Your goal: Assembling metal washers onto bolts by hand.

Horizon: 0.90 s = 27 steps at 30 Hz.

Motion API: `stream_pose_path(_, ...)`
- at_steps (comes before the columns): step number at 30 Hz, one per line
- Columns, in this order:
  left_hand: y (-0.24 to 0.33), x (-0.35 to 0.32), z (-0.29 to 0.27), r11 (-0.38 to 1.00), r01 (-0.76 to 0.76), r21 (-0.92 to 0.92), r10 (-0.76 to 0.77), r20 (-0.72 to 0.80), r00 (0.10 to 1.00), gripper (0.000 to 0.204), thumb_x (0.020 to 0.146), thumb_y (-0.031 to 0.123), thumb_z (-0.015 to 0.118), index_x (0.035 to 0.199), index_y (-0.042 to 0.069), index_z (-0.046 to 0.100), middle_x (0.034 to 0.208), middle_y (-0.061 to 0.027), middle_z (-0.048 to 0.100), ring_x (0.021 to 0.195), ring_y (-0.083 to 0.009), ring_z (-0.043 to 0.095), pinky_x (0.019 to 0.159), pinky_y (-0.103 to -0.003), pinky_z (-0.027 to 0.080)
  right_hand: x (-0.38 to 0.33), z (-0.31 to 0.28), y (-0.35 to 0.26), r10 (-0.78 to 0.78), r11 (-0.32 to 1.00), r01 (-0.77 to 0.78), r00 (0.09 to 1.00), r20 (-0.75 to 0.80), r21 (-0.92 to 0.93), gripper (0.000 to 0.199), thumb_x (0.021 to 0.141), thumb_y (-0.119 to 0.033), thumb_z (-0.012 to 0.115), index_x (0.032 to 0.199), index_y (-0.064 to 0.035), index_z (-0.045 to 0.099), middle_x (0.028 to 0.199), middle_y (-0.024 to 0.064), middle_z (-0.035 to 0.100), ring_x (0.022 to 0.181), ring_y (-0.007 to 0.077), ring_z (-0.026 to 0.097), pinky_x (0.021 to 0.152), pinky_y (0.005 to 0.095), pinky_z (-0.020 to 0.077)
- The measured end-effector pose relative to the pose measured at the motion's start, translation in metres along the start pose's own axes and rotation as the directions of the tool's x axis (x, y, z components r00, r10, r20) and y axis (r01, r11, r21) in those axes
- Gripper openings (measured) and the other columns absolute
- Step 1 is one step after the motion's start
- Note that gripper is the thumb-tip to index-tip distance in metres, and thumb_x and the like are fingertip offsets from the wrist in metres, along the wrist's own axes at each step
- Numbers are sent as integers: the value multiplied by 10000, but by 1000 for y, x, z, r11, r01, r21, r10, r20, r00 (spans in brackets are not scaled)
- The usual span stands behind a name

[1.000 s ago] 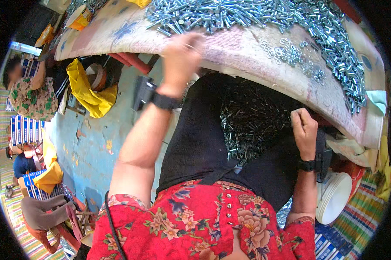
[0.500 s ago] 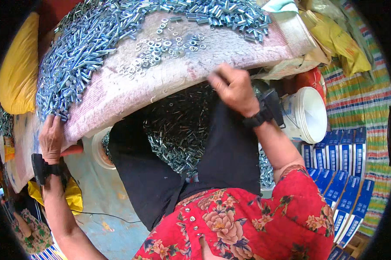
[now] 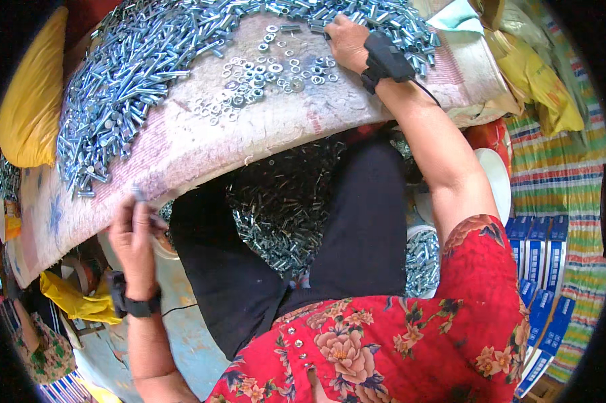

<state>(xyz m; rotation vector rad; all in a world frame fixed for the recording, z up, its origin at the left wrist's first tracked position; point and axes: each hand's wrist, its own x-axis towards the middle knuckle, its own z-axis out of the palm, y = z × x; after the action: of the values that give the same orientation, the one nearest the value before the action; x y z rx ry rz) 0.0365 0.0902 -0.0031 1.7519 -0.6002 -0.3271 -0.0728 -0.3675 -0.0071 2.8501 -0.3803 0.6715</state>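
Tubes (image 3: 410, 33) crowd the right hand (image 3: 348, 44), grip unclear; washers (image 3: 257, 77) lie leftward. The left hand (image 3: 135, 235) pinches a metal piece (image 3: 139, 193) beside the bare cloth (image 3: 192, 158) edge.

Between the left hand (image 3: 133, 235) and the right hand (image 3: 348, 46), the near strip of the worktop (image 3: 202, 151) lies mostly bare to pass over, but loose washers (image 3: 258, 78) dot the middle, heaped bolts (image 3: 125, 101) block the left side, and short metal tubes (image 3: 410, 30) crowd the right hand.

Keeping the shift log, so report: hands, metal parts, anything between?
Left hand holds small metal piece, blurred. Right hand at metal sleeves. Loose washers lie between hands.
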Motion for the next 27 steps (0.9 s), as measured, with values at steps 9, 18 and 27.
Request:
stream_pose_path(9, 39, -47, 86, 859, 362, -362, -269, 282, 921, 187, 875, 153, 510, 1026, 44, 534, 762, -20, 572, 540, -63, 511, 448, -162, 348, -5, -65, -73, 412, 681, -249, 908, -79, 689, 143, 751, -88, 558, 856, 8, 570, 728, 176, 583, 635, 308, 574, 575, 350, 458)
stream_pose_path(18, 52, -48, 110, 918, 137, -372, -29, 281, 959, 179, 862, 132, 541, 1006, 27, 562, 770, 5, 576, 602, -44, 508, 497, -161, 358, -105, -108, -182, 226, -294, -131, 953, 202, 947, 176, 839, -48, 549, 986, 48, 537, 856, 125, 626, 766, 174, 628, 694, 262, 512)
stream_pose_path(27, 49, -55, 111, 968, -227, -105, 240, 131, 962, 174, 787, 56, 608, 960, 39, 608, 734, -25, 590, 582, -72, 509, 520, -208, 416, -114, -117, -186, 161, -188, -123, 975, 154, 974, 187, 804, 0, 583, 988, 28, 566, 914, 111, 639, 812, 151, 619, 727, 256, 509)
